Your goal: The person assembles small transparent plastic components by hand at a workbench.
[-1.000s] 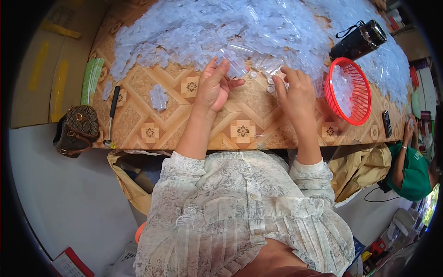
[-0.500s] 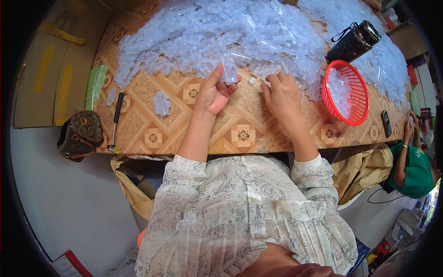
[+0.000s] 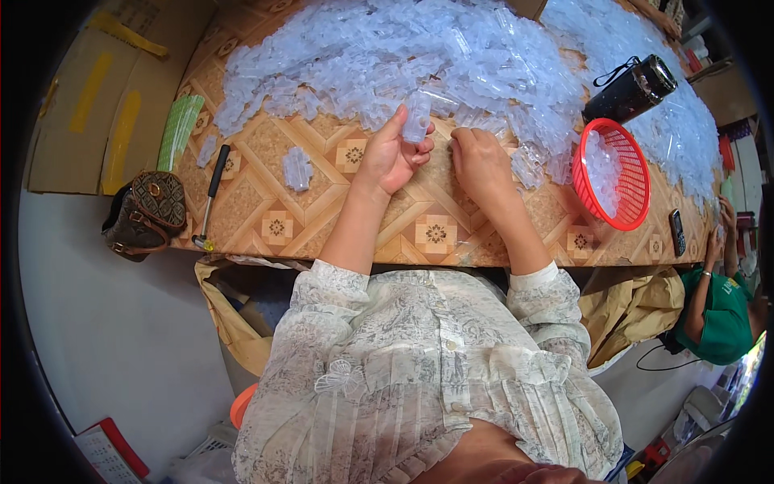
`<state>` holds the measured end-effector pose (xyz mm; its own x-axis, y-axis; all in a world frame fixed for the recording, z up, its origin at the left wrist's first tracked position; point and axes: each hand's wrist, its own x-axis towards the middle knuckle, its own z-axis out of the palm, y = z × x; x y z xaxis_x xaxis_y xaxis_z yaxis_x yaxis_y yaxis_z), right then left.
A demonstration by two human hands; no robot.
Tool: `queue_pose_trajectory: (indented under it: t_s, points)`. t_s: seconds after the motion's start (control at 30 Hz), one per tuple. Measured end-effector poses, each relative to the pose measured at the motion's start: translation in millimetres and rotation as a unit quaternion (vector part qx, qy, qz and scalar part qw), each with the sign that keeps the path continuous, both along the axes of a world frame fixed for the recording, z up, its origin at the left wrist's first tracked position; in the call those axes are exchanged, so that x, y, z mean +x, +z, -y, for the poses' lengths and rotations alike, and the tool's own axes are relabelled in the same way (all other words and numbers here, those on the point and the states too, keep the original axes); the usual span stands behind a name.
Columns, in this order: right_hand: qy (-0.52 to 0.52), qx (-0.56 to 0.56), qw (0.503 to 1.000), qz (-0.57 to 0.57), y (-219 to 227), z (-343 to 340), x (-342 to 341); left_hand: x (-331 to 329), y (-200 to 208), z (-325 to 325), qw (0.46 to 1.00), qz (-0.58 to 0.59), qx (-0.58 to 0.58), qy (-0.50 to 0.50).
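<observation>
My left hand (image 3: 393, 152) holds a small clear plastic tube (image 3: 416, 118) upright between thumb and fingers, above the table's near middle. Just to its right, my right hand (image 3: 485, 161) is closed, its fingertips pinched together near the tube. Whatever lies between those fingertips is hidden. Behind both hands spreads a large heap of clear plastic pieces (image 3: 363, 60). Set apart on the left is a small cluster of the same clear pieces (image 3: 297, 169).
A red basket (image 3: 643, 187) with small translucent parts stands right, beside a black flask (image 3: 631, 90) and a phone (image 3: 677, 231). A hammer (image 3: 212, 189), patterned bag (image 3: 145, 214) and cardboard box (image 3: 76, 121) are left. A person in green (image 3: 720, 323) works far right.
My right hand has closed its fingertips and come nearer the tube. The small white cap seen on the table between my hands no longer shows. My left hand keeps its hold.
</observation>
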<state>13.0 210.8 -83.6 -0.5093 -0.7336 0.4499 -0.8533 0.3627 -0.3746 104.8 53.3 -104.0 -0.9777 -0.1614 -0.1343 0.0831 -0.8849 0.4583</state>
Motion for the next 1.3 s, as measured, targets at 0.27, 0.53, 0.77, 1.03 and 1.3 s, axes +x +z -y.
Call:
queue_pose_trajectory:
  t_s: [0.27, 0.53, 0.77, 1.03, 1.3]
  points:
    - [0.043, -0.029, 0.989, 0.142, 4.9, 12.3, 21.4, 10.2, 39.3, -0.3, 0.989, 0.028, -0.131, 0.068]
    - [0.017, -0.111, 0.975, 0.193, 20.5, -6.7, -2.2, 29.7, 44.6, 2.2, 0.849, 0.106, -0.517, 0.030]
    - [0.155, -0.026, 0.973, 0.169, 33.6, -12.3, -14.0, 22.9, 62.0, -4.6, 0.676, 0.072, -0.734, 0.004]
    - [0.162, 0.015, 0.948, 0.273, 29.0, -6.9, -9.9, 23.6, 57.4, 3.6, 0.567, 0.017, -0.823, -0.018]
    - [0.139, -0.001, 0.955, 0.261, 18.3, -8.0, -7.3, 24.3, 43.9, 1.7, 0.504, -0.021, -0.863, 0.029]
